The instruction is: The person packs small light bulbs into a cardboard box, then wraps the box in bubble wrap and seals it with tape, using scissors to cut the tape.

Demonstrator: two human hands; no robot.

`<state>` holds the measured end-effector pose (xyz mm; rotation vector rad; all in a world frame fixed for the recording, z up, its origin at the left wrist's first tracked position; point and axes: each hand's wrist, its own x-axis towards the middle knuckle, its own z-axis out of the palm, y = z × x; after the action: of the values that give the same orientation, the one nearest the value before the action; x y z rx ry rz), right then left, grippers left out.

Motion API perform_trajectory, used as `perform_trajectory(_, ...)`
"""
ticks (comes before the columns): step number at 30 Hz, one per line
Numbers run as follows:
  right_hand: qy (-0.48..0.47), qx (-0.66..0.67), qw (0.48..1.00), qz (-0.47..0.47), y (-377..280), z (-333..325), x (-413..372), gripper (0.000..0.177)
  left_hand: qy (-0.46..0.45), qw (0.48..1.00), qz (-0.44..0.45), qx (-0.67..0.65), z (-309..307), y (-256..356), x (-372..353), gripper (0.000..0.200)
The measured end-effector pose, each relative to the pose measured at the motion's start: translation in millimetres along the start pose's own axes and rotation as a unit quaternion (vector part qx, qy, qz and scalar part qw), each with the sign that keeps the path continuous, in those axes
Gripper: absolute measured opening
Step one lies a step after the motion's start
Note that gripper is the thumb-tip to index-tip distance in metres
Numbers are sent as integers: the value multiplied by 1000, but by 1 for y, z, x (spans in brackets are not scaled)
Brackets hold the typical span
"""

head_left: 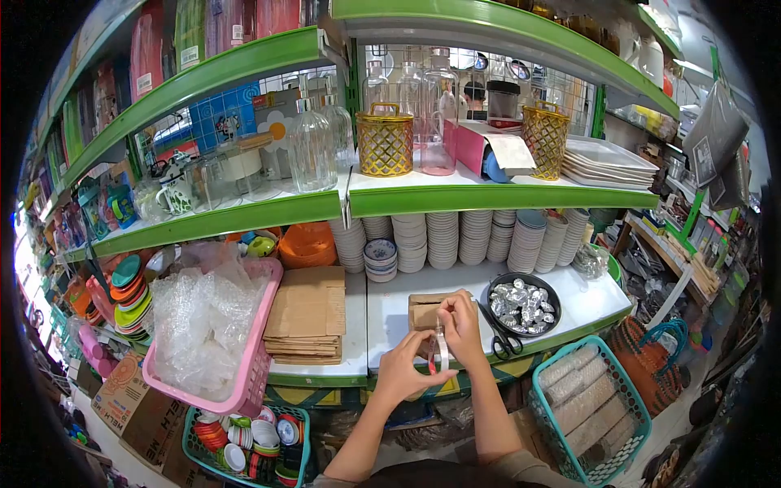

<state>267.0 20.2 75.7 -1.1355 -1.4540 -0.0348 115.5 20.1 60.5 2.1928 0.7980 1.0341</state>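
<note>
My left hand (403,368) is closed around a roll of tape (443,351), which I see nearly edge-on. The fingers of my right hand (462,329) pinch at the top of that roll; whether they grip its loose end is too small to make out. Just behind my hands a small brown cardboard box (422,311) rests on the white shelf, partly covered by them. To the right lie black-handled scissors (506,345), leaning against a black bowl (494,286) of silvery, shiny small pieces.
Left of my hands are stacked flat cardboard pieces (305,313) and a pink basket (259,350) of bubble wrap. Stacks of white bowls (442,240) line the back. A teal basket (537,400) with wrapped bundles stands low right. Glass bottles (311,150) stand on the shelf above.
</note>
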Motion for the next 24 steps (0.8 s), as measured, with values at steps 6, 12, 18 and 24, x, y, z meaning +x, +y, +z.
perform_trajectory(6,-44,10,999,26,7,6,16,9,37,995,-37,-88,8,-7,8,75)
perform_trajectory(12,-74,35,996,31,26,18,29,9,41,988,-98,-109,8,-13,18,73)
perform_trajectory(18,-95,43,994,30,35,23,35,10,30,988,-128,-86,5,-16,25,72)
perform_trajectory(24,-130,92,985,70,46,27,38,12,10,985,-163,-51,0,-20,30,79)
